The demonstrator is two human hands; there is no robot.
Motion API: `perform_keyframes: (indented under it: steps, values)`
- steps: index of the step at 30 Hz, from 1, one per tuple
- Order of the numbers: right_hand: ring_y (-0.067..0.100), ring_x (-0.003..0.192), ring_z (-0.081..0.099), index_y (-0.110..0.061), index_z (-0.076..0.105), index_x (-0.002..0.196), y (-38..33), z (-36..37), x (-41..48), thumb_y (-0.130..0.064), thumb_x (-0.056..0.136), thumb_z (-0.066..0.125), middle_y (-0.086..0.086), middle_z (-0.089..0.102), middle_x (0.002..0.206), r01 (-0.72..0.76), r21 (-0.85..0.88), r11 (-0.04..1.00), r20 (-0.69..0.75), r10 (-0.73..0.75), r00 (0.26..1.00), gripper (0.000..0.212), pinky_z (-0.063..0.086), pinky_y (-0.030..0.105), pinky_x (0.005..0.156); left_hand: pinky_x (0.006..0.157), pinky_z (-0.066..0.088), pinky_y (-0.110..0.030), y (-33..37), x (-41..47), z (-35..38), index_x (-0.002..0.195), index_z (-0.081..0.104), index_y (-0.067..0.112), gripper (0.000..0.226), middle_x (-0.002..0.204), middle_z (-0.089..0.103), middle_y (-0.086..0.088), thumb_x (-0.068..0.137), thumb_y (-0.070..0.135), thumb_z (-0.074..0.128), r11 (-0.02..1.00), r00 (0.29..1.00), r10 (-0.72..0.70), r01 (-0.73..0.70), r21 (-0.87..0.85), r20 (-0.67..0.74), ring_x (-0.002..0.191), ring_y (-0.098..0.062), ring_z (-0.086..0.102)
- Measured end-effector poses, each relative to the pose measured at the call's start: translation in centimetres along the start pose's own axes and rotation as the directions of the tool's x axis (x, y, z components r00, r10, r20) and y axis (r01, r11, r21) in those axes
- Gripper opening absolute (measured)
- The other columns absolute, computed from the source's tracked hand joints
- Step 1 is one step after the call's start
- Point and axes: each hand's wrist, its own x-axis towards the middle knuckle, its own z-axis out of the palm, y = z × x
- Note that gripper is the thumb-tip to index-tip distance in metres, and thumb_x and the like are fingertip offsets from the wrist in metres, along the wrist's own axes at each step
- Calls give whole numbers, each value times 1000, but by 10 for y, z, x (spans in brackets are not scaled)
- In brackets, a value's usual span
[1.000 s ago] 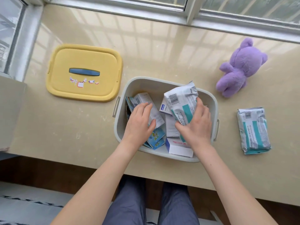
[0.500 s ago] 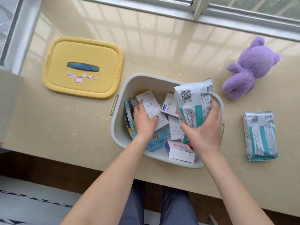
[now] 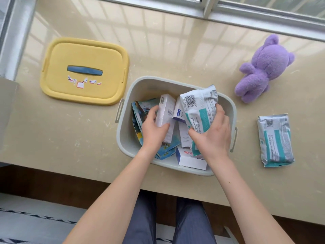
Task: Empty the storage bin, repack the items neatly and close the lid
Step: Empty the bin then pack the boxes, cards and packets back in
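Observation:
The grey storage bin (image 3: 126, 95) stands open on the beige sill, near its front edge. Inside, my left hand (image 3: 153, 129) grips a tall white box (image 3: 166, 110), tilted up on end. My right hand (image 3: 213, 136) holds a silver and teal foil pack (image 3: 198, 104), lifted partly above the bin's right side. More white boxes (image 3: 190, 159) and blue printed packets (image 3: 140, 110) lie under my hands. The yellow lid (image 3: 84, 71) with a blue handle rests flat to the bin's left.
A second silver and teal foil pack (image 3: 275, 140) lies on the sill right of the bin. A purple plush bear (image 3: 263, 67) sits behind it. Window frames run along the back and left. The sill's front edge lies just below the bin.
My left hand went from resting on the boxes to gripping the tall white box and tipping it upright. My right hand raised the foil pack slightly.

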Motion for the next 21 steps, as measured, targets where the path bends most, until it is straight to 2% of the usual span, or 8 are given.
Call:
perform_keyframes:
  steps: [1,3,8,10,14,16,21]
  values:
    - [36,113,48,-11,31,146,-2,-4,-2,-32,63,80,17,52,124,-5,13,1000,-10,5,1000,98,37,37,96,74,50,-10,6,-5,-6,129,55,27,60,105,67,9,76,7,73,1000,1000,2,-2,-23,1,90,9,61]
    - [33,116,48,-13,30,146,-6,-14,-7,-30,64,80,14,53,126,-29,52,998,-31,31,999,97,35,35,97,71,47,-6,18,-16,-17,127,57,27,58,101,67,11,76,6,74,997,1000,4,-4,-72,-1,86,12,61]
    - [32,117,48,-18,30,144,-6,-51,-21,-32,62,80,13,53,126,-78,130,988,-98,91,991,97,41,41,100,85,55,-30,49,-43,-40,121,59,36,56,104,71,8,74,11,77,984,998,11,-1,-175,57,97,-3,66]
    - [30,117,49,-20,29,143,0,-69,-27,-34,61,80,10,52,127,-93,144,985,-115,110,987,97,43,43,99,88,55,-35,64,-56,-43,121,60,36,56,106,71,6,74,12,79,976,995,20,3,-217,100,100,-6,67]
    - [24,125,45,-22,27,144,27,-107,-41,-35,63,82,4,47,136,-141,189,972,-162,172,972,99,42,43,103,81,57,-31,91,-83,-33,123,59,29,56,105,72,2,78,3,77,961,982,46,6,-278,181,98,-14,70]
    - [23,130,42,-23,23,146,49,-126,-47,-35,65,82,2,44,141,-189,208,960,-172,226,959,101,41,44,105,80,58,-33,100,-97,-19,120,59,31,54,107,72,-2,79,2,76,960,973,55,11,-280,224,99,-17,70]
    - [28,119,49,-25,24,144,125,-168,-53,-35,65,83,6,50,130,-313,202,928,-199,352,915,99,46,44,97,82,56,-32,115,-133,41,118,61,30,54,104,74,1,76,1,77,955,953,60,31,-295,296,98,-17,70]
